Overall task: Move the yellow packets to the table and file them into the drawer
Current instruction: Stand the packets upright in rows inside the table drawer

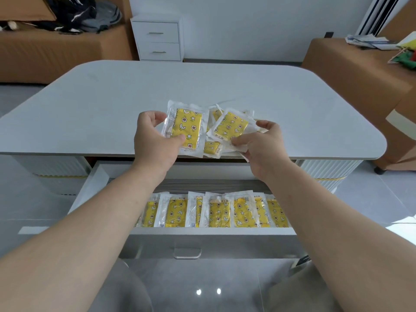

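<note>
Packets [212, 147] lay in a small heap at the table's [112, 104] near edge, above the open drawer [211, 230], where a row of packets [216, 212] stood upright along its front wall. Her left hand [155, 140] pinched one packet [185, 128] by its left side; her right hand [261, 143] pinched another [230, 127] by its lower corner, tilted.

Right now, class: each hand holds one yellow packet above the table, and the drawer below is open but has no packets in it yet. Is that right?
Not quite. The head view shows the open drawer already holds a row of yellow packets standing on edge. The rest holds: the left hand and right hand each hold one packet above the table.
</note>
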{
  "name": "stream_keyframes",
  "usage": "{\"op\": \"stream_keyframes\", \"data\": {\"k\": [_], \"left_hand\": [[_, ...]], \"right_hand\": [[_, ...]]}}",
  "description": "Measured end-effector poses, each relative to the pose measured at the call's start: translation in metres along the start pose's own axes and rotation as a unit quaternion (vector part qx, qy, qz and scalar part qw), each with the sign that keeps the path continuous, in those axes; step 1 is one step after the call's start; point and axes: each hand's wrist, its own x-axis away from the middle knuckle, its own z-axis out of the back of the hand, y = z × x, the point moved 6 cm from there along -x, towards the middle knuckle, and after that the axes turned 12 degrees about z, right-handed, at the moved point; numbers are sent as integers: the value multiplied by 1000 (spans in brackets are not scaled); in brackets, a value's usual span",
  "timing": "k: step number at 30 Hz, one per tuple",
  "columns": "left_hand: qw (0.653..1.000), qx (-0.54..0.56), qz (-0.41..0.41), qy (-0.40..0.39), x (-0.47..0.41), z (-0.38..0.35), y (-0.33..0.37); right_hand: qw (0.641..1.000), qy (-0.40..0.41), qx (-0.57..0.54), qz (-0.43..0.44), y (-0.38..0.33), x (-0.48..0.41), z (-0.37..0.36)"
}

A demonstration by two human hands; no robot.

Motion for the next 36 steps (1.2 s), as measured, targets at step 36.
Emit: {"op": "stream_keyframes", "data": {"k": [36], "left_hand": [[842,-501,114,-164,-12,13,-65]], "right_hand": [[803,-332,482,-110,110,27,-38]]}}
